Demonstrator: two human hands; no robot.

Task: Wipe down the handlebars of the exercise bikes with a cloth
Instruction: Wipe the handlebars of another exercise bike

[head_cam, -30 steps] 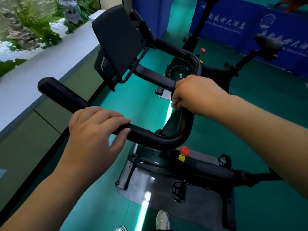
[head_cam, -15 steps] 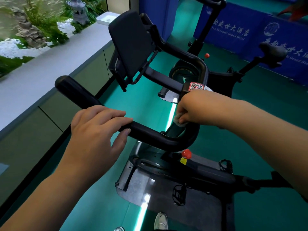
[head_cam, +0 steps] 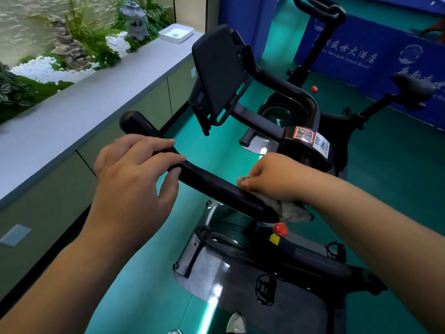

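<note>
Bike (head_cam: 277, 256) below, front to the left. Handlebar (head_cam: 212, 186) slanting from far left down to near right, between both hands. Left hand (head_cam: 134, 169) curled over its upper stretch, steadying. Right hand (head_cam: 274, 177) at the lower bend, pinching cloth (head_cam: 286, 208) onto the bar; unwiped length lying up-left, toward the left hand.

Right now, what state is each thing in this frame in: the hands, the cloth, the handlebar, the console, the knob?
Left hand: fingers curled over the handlebar, gripping it.
Right hand: clutching the cloth, pressing it to the bar.
Cloth: bunched, draped over the handlebar's near bend.
Handlebar: held at both ends of its near section.
Console: tilted, its back toward the camera, untouched.
Red knob: untouched, below the bar.
</note>
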